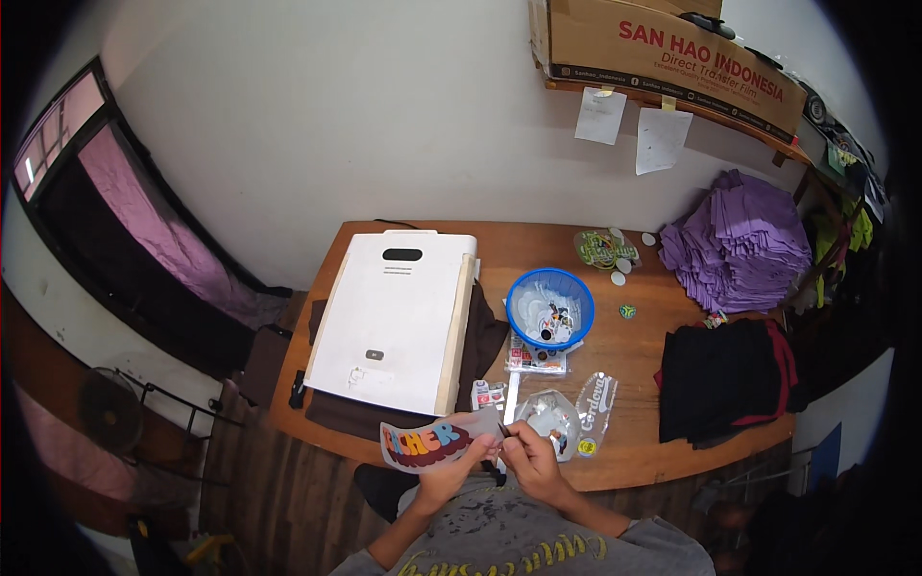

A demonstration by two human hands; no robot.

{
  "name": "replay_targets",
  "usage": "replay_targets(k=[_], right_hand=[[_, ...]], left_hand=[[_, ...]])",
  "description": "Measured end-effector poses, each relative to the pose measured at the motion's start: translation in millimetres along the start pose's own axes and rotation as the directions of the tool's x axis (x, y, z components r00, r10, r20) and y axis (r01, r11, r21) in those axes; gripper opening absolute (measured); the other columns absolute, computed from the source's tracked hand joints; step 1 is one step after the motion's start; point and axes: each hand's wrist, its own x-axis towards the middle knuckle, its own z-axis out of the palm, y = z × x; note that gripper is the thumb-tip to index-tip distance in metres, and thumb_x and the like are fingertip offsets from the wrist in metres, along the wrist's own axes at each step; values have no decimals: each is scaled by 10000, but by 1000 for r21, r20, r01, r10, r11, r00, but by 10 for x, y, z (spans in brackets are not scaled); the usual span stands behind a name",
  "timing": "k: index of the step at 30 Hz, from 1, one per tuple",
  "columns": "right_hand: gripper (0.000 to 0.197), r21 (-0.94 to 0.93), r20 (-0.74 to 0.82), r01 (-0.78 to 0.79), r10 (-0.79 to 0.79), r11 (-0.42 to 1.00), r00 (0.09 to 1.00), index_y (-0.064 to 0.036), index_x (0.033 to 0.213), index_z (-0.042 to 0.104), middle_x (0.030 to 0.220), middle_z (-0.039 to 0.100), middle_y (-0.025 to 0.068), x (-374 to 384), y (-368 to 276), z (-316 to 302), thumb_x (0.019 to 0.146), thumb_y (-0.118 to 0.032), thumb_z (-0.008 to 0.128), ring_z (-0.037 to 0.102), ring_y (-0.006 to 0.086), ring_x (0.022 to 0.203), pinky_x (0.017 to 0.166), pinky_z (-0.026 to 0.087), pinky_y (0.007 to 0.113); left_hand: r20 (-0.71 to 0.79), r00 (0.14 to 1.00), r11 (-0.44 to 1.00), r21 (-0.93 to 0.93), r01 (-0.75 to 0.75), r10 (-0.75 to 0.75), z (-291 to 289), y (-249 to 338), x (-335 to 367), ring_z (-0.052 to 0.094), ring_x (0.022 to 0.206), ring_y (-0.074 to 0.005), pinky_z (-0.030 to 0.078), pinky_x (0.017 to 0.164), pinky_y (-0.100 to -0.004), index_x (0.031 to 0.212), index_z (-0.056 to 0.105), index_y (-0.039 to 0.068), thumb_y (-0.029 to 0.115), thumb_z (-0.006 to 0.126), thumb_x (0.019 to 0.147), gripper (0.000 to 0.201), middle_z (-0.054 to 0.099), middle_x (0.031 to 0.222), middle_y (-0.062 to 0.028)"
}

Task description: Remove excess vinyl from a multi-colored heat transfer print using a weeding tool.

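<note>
My left hand (459, 477) grips a strip of clear transfer film (423, 447) printed with colourful block lettering, at the table's near edge. The film's printed end sticks out to the left of my thumb. My right hand (534, 468) is closed at the film's right end, its fingertips beside the left hand's. Something small and dark shows at the right fingertips, too hidden to name. Just beyond my right hand lies a clear round plastic piece (551, 419), and next to it a film with white script lettering (596, 401).
A large white heat press (392, 317) stands at the left on dark cloth. A blue basket (590, 309) holds film scraps. Purple folded fabric (735, 240) is stacked at the far right, with black and red garments (720, 379) nearer. A cardboard box (663, 58) sits on a wall shelf.
</note>
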Motion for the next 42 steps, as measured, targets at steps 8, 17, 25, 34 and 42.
replay_targets(k=[8,17,25,34,42], right_hand=[[171,34,20,-14,14,999,1000,1,897,449,601,409,-38,4,-4,-23,905,-163,403,325,12,520,457,258,174],[164,108,33,-74,70,991,997,47,949,475,706,575,45,-44,60,-74,895,-91,405,513,45,665,575,410,187],[163,168,17,-62,60,984,998,43,968,464,702,568,38,-32,25,-69,899,-90,400,506,46,647,562,407,187],[147,104,-34,-31,35,994,999,35,932,474,678,560,30,-13,35,-65,894,-91,409,493,41,630,547,398,189],[168,75,-55,-50,55,996,997,-20,911,460,687,447,-27,-8,20,-43,909,-175,394,367,16,577,506,304,164]], left_hand=[[-20,1000,1000,31,-6,7,49,27,-31,605,699,-161,529,594,-260,1030,453,-63,-45,608,750,320,589,830,-131],[-67,997,999,-14,32,-32,153,92,-74,595,689,-128,505,609,-223,1023,478,-52,-22,620,749,310,593,834,-107],[-39,999,1000,6,23,-22,197,77,-68,590,695,-122,500,610,-219,1028,476,-48,-14,620,753,313,593,835,-98],[14,997,997,11,79,-79,148,31,-38,585,676,-121,499,593,-219,1038,466,-48,-18,590,775,293,594,804,-99],[43,981,982,9,190,-190,114,33,-6,576,640,-114,492,571,-211,944,526,-55,3,580,791,172,598,755,-86]])
